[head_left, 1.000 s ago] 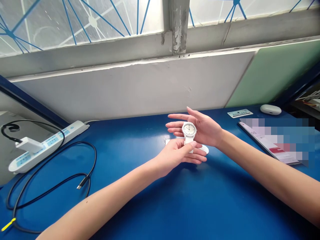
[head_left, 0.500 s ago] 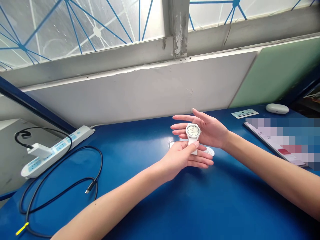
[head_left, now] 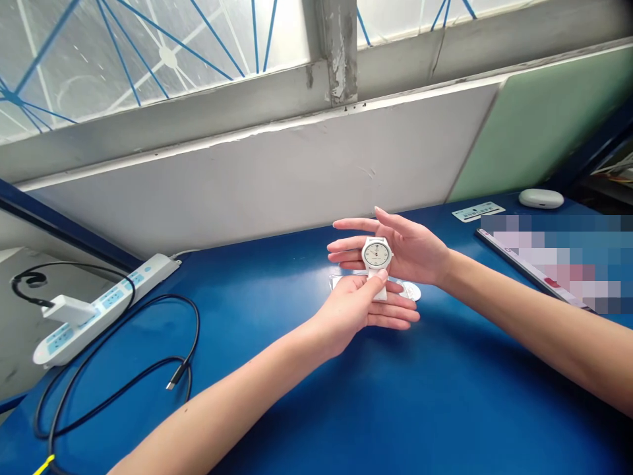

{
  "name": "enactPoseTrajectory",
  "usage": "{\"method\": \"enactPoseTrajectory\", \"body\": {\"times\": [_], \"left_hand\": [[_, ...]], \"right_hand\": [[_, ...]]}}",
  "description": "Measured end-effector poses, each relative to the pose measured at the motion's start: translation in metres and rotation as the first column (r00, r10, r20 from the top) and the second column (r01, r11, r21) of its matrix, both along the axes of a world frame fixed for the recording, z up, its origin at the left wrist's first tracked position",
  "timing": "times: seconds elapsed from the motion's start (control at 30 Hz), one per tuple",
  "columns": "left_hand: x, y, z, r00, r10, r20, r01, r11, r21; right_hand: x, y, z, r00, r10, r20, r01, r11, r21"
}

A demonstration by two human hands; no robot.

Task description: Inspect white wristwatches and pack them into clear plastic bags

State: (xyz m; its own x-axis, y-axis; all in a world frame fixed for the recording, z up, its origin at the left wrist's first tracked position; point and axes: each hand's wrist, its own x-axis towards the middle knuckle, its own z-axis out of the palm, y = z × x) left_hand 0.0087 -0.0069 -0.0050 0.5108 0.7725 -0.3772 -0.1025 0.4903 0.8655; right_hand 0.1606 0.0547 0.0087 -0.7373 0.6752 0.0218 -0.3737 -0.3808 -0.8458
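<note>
A white wristwatch [head_left: 378,254] with a round pale dial faces up in the middle of the view. My left hand [head_left: 359,305] grips its strap between thumb and fingers, the other fingers stretched out below. Just behind the watch, my right hand [head_left: 413,247] is open with its palm turned toward the watch and its fingers spread. I cannot tell whether the palm touches the watch case. Partly hidden under the hands lie a clear plastic wrapper [head_left: 334,282] and a round white item [head_left: 410,290] on the blue table [head_left: 277,409].
On the left a white power strip [head_left: 123,290] holds a white charger plug [head_left: 69,311] with a looped black cable [head_left: 196,323]. At the right are a white earbud case [head_left: 541,198], a printed card [head_left: 478,212] and a tablet-like device [head_left: 514,258], partly blurred. A wall panel [head_left: 237,191] stands behind.
The view has shifted slightly, so the whole scene sits a little differently in the frame. Both hands and the watch keep nearly the same pose.
</note>
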Motion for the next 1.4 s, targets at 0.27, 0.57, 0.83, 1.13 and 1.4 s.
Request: {"method": "enactPoseTrajectory", "body": {"times": [0.27, 0.57, 0.83, 1.13, 1.4], "left_hand": [[-0.005, 0.000, -0.004, 0.995, -0.042, 0.096, 0.043, 0.999, -0.004], [-0.015, 0.013, 0.007, 0.996, 0.091, -0.021, -0.087, 0.985, 0.147], [-0.029, 0.021, -0.016, 0.790, 0.419, -0.447, 0.270, 0.416, 0.868], [-0.027, 0.021, -0.026, 0.714, 0.402, -0.573, 0.482, 0.310, 0.819], [-0.064, 0.026, -0.021, 0.638, 0.208, -0.742, 0.611, 0.450, 0.651]], "right_hand": [[-0.004, -0.003, -0.006, 0.988, -0.128, 0.084, 0.123, 0.991, 0.061], [0.007, 0.000, 0.000, 0.902, -0.355, 0.246, 0.249, 0.893, 0.375], [0.028, -0.039, -0.024, 0.641, -0.716, 0.277, 0.234, 0.526, 0.818], [0.041, -0.053, -0.043, 0.628, -0.729, 0.272, 0.250, 0.520, 0.817], [0.062, -0.042, -0.046, 0.542, -0.806, 0.238, 0.129, 0.360, 0.924]]}}
